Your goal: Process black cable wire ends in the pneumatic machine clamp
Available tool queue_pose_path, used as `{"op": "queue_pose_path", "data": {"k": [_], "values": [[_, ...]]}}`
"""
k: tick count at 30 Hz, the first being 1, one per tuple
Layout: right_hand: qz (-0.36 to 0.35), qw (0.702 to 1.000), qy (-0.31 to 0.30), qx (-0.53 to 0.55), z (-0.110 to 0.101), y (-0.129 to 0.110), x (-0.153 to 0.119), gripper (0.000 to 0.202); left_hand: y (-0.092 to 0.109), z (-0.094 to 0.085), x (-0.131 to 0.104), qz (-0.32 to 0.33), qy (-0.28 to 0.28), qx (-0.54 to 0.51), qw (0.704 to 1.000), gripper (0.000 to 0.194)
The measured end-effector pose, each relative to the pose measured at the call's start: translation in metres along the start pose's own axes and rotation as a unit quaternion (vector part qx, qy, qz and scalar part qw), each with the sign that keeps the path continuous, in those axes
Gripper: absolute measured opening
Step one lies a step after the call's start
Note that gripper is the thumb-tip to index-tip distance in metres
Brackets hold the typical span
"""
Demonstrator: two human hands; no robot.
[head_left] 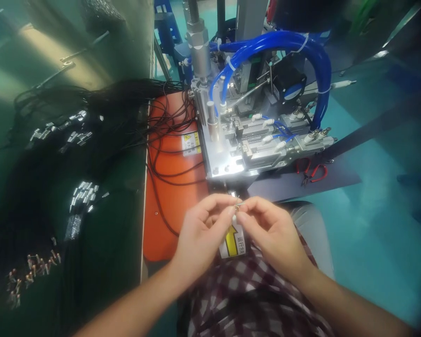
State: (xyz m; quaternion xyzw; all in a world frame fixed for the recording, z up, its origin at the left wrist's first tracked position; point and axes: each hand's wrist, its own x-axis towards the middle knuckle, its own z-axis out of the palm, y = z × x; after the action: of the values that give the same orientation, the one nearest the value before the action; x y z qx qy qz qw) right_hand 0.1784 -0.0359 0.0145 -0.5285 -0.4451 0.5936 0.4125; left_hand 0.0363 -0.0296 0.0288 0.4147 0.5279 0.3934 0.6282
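Note:
My left hand [203, 231] and my right hand [272, 234] meet fingertip to fingertip just below the front edge of a metal machine [238, 140]. Between the pinched fingers is a small thin part [239, 206], a short wire end with a metal tip; its exact shape is too small to tell. Both hands hold it above my lap, over a checked garment [245, 295]. A yellow arrow label [232, 243] shows between my wrists.
Blue air hoses [284, 42] loop over the machine. An orange panel [171, 187] with black wires lies to its left. Bundles of black cables with metal ends [80, 194] cover the dark table at left. Red-handled pliers [312, 172] lie at right.

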Motion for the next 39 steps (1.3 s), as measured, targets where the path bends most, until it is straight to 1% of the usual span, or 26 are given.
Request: {"op": "queue_pose_path", "data": {"k": [3,6,8,10,13,16,18,21,25,29,30,31,32,33,35,36,37,38,39], "values": [[0.018,0.999,-0.033,0.005,-0.007,-0.001,0.002,0.015,0.002,-0.003,0.001,-0.014,-0.022,-0.002,1.000,0.011],[-0.003,0.998,-0.050,-0.032,-0.015,-0.003,0.007,0.014,0.005,-0.002,0.005,-0.051,-0.034,0.008,0.998,0.012],[-0.025,0.997,-0.040,-0.057,-0.019,-0.002,0.010,0.013,0.007,0.000,0.009,-0.071,-0.026,0.013,0.997,0.013],[-0.045,0.996,-0.013,-0.078,-0.020,0.000,0.013,0.012,0.006,0.002,0.013,-0.077,-0.017,0.007,0.997,0.014],[-0.077,0.991,0.004,-0.107,-0.017,0.005,0.013,0.009,0.000,-0.002,0.015,-0.080,-0.026,-0.015,0.996,0.017],[-0.111,0.984,-0.015,-0.138,-0.012,0.009,0.011,0.005,-0.008,-0.013,0.012,-0.089,-0.042,-0.042,0.994,0.019],[-0.131,0.979,-0.026,-0.156,-0.007,0.010,0.009,0.003,-0.011,-0.019,0.009,-0.090,-0.036,-0.062,0.993,0.018],[-0.150,0.974,-0.010,-0.171,-0.003,0.012,0.007,0.004,-0.009,-0.021,0.006,-0.091,-0.029,-0.079,0.992,0.016],[-0.137,0.979,0.013,-0.153,0.000,0.010,0.007,0.002,-0.004,-0.016,0.003,-0.086,-0.028,-0.084,0.992,0.013],[-0.069,0.990,0.005,-0.121,0.005,0.003,0.004,0.011,-0.005,-0.012,-0.002,-0.058,-0.017,-0.098,0.993,0.012],[-0.066,0.991,0.005,-0.118,0.006,0.002,0.003,0.013,-0.006,-0.011,-0.004,-0.049,-0.015,-0.106,0.993,0.011],[-0.082,0.989,0.008,-0.127,0.008,0.001,0.001,0.013,-0.008,-0.011,-0.005,-0.043,-0.014,-0.113,0.993,0.011],[-0.123,0.981,0.015,-0.150,0.009,0.002,0.000,0.014,-0.009,-0.010,-0.006,-0.039,-0.012,-0.117,0.992,0.011],[-0.180,0.966,0.023,-0.186,0.009,0.002,-0.002,0.013,-0.010,-0.009,-0.007,-0.037,-0.008,-0.117,0.992,0.011],[-0.293,0.917,0.034,-0.269,0.009,0.005,-0.002,0.012,-0.011,-0.008,-0.008,-0.035,0.005,-0.109,0.993,0.012],[-0.325,0.897,0.032,-0.299,0.008,0.006,-0.002,0.011,-0.011,-0.007,-0.008,-0.036,0.008,-0.100,0.994,0.012],[-0.332,0.889,0.029,-0.314,0.006,0.007,-0.001,0.011,-0.010,-0.007,-0.007,-0.036,0.010,-0.090,0.995,0.012],[-0.320,0.893,0.027,-0.315,0.005,0.008,-0.001,0.012,-0.009,-0.007,-0.007,-0.039,0.008,-0.080,0.996,0.012],[-0.295,0.905,0.027,-0.304,0.004,0.008,-0.001,0.012,-0.009,-0.007,-0.007,-0.044,0.003,-0.069,0.997,0.012]]}}
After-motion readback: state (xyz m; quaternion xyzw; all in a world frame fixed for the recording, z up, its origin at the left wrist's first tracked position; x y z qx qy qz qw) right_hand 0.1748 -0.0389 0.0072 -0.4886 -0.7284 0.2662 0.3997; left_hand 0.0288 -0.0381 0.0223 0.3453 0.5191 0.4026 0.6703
